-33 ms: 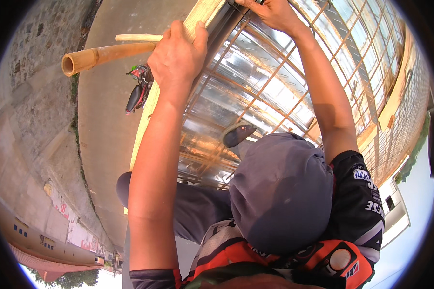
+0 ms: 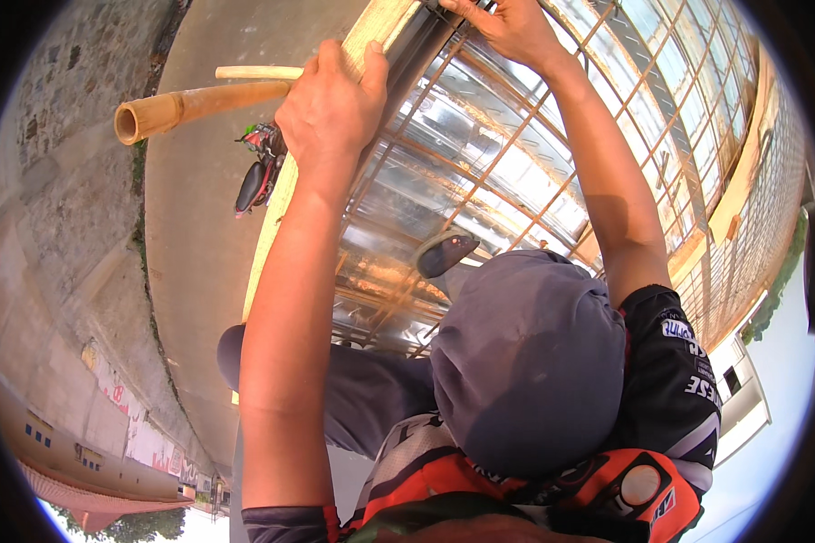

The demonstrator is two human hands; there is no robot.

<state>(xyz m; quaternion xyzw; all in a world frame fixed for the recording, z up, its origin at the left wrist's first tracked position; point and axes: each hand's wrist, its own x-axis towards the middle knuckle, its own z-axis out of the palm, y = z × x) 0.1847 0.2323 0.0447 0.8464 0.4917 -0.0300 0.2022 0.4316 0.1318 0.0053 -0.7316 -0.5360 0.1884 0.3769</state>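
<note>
My left hand [image 2: 332, 113] is wrapped over a pale wooden board [image 2: 382, 27], its thumb along the near side and its fingers over the top edge. The board runs along the edge of a mesh of rusty steel bars [image 2: 507, 145]. At the top edge of the view, my right hand [image 2: 516, 32] is closed near a dark strip beside the board. The picture's edge cuts off part of its fingers, so what they hold cannot be made out. Beyond my left hand, a bamboo pole [image 2: 190, 104] and a thinner stick [image 2: 258, 71] stick out past the board.
Shiny metal sheeting [image 2: 480, 136] lies under the bars. One shoe [image 2: 446, 255] of mine rests on the mesh. Far below on the left are a paved road [image 2: 195, 271], a parked motorbike [image 2: 261, 172] and a stone wall [image 2: 54, 100]. More timber [image 2: 733, 195] edges the mesh on the right.
</note>
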